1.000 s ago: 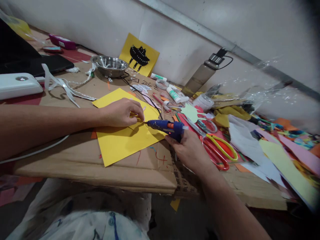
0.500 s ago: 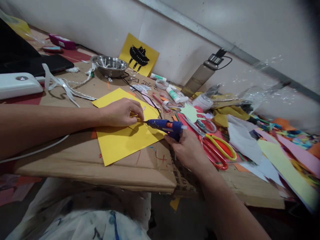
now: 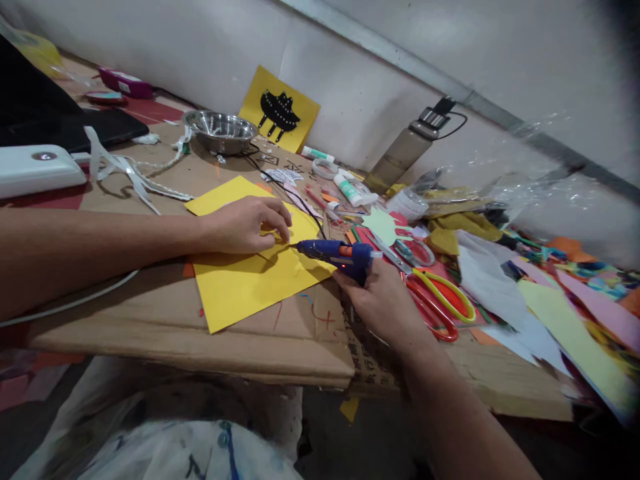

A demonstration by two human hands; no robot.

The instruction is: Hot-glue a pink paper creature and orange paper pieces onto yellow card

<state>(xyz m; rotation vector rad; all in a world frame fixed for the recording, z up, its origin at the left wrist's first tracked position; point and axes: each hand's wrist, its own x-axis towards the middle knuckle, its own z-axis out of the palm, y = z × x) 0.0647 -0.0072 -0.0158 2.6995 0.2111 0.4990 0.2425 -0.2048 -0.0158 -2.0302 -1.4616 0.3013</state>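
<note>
My right hand (image 3: pixel 383 300) grips a blue hot glue gun (image 3: pixel 337 257) with a small red light lit and a clear glue stick sticking out of its back. The gun's nozzle points left, close by the fingertips of my left hand (image 3: pixel 250 223). Those fingers are curled over a sheet of yellow paper (image 3: pixel 235 297) lying on the cardboard; what is between them is hidden. A black cord runs from the gun's area back toward a steel bowl (image 3: pixel 220 137).
To the right lie red- and yellow-handled scissors (image 3: pixel 443 297), a pale green paper cutout (image 3: pixel 381 223) and many scraps. Glue sticks (image 3: pixel 349 191) and a leaning grey bottle (image 3: pixel 403 153) are behind. A yellow card with a black shape (image 3: pixel 279 113) leans on the wall.
The glue gun and my right hand have shifted slightly right, drawing the nozzle a little away from my left fingertips. My left hand has barely moved.
</note>
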